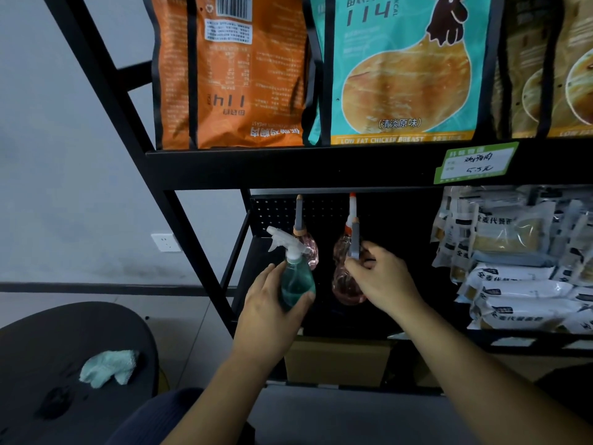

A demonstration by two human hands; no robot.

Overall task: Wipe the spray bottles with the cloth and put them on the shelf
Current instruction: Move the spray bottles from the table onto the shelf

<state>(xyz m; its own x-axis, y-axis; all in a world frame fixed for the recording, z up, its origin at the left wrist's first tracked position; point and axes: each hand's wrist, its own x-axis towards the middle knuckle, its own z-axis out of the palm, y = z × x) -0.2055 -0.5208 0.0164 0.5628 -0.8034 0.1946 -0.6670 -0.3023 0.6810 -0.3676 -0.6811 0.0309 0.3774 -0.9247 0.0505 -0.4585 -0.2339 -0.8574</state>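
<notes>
Fingers [276,277] of the left hand [269,313] wrap the green spray bottle [296,281].

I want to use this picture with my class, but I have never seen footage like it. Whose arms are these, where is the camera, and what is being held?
There is one picture, taken by a camera worn on a person's head, looking down at their own bare hands. The left hand holds a green spray bottle in its grip at the black shelf. The right hand pinches the grey nozzle of a pink spray bottle; more pink bottles stand behind. A pale green cloth lies on a dark round table, lower left. Food packets fill the shelves.
</notes>
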